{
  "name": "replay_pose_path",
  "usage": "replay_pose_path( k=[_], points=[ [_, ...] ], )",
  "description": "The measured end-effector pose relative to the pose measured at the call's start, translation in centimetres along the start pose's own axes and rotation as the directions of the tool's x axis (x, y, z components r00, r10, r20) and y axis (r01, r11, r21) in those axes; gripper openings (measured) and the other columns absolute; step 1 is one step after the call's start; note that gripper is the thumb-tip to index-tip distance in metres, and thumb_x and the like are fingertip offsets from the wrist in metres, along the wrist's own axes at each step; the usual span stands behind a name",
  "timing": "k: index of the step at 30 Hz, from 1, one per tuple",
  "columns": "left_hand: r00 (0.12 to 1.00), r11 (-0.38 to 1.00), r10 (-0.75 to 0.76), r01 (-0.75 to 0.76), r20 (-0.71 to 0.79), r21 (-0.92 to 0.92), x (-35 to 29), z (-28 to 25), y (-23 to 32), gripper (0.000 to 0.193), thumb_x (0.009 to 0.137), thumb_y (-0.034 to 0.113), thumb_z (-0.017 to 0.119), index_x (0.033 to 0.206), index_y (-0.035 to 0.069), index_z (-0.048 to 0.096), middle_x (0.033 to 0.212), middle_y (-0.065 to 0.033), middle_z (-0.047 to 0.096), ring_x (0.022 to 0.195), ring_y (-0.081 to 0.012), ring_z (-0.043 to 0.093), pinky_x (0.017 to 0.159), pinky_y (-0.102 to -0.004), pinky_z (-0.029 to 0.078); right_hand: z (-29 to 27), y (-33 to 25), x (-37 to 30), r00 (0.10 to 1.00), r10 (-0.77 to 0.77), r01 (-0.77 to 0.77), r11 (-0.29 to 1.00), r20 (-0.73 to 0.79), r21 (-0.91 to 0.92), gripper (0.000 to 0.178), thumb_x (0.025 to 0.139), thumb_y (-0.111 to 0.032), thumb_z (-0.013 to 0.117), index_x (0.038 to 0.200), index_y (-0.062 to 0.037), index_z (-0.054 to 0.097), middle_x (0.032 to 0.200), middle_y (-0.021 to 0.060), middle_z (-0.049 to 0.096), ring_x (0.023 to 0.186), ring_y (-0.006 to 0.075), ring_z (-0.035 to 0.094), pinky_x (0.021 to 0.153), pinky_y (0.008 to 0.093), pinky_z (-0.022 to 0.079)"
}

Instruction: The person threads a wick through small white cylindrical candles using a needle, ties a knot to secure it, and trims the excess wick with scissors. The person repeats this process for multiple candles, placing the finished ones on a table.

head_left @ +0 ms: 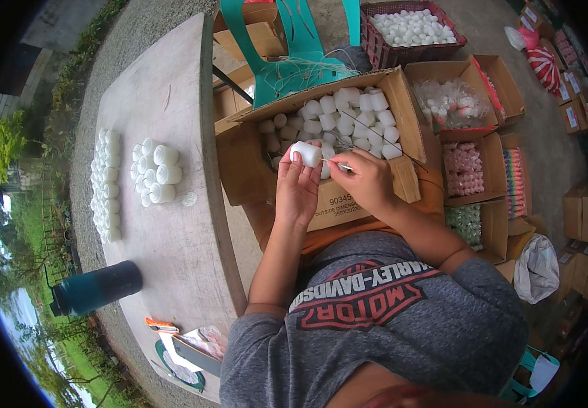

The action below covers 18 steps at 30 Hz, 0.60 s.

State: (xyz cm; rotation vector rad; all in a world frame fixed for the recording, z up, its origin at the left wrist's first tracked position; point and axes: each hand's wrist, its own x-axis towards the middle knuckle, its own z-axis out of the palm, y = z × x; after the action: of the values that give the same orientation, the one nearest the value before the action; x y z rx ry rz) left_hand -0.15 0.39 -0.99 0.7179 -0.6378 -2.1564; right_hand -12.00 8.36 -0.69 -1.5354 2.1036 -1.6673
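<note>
My left hand holds a short white cylinder, which looks like a candle, tipped on its side between thumb and fingers. Close to its right end, my right hand pinches a thin pale stick-like piece; whether it is a wick or a tool I cannot make out. Its tip reaches toward the candle's end face. Just beyond both hands is an open cardboard box with many loose white candles of the same kind. Long thin dark rods lie across them.
On the grey table at left are a row of white candles, a second cluster, a dark blue bottle and an orange cutter. A green chair, a maroon crate and several cartons surround the box.
</note>
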Motion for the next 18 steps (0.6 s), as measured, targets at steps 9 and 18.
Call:
replay_pose_path(
  k=[9,18],
  points=[
    [0.999,0.997,-0.054,0.053,-0.005,-0.047,-0.05,0.06,0.04,0.040,0.092,0.022,0.055,0.122,0.000,0.039,0.125,-0.0130,0.047,0.125,-0.0293,0.043,0.103,-0.0372,0.041,0.31,0.68,-0.46,0.997,-0.074,0.072,0.995,-0.022,-0.063,0.012,0.071,-0.011,0.072,0.080,-0.0106,0.064,0.065,0.0032,0.056,0.051,0.0187,0.057,0.045,0.0286,0.045],
    [0.998,0.998,-0.060,0.060,0.019,-0.020,-0.13,0.02,0.37,0.037,0.093,0.019,0.054,0.122,0.000,0.040,0.124,-0.0124,0.049,0.123,-0.0277,0.045,0.103,-0.0377,0.041,-0.05,0.79,-0.01,0.980,0.167,-0.181,0.973,0.104,0.146,0.012,0.078,-0.007,0.069,0.087,-0.0014,0.064,0.076,0.0079,0.063,0.064,0.0152,0.062,0.055,0.0258,0.050]
  ],
)
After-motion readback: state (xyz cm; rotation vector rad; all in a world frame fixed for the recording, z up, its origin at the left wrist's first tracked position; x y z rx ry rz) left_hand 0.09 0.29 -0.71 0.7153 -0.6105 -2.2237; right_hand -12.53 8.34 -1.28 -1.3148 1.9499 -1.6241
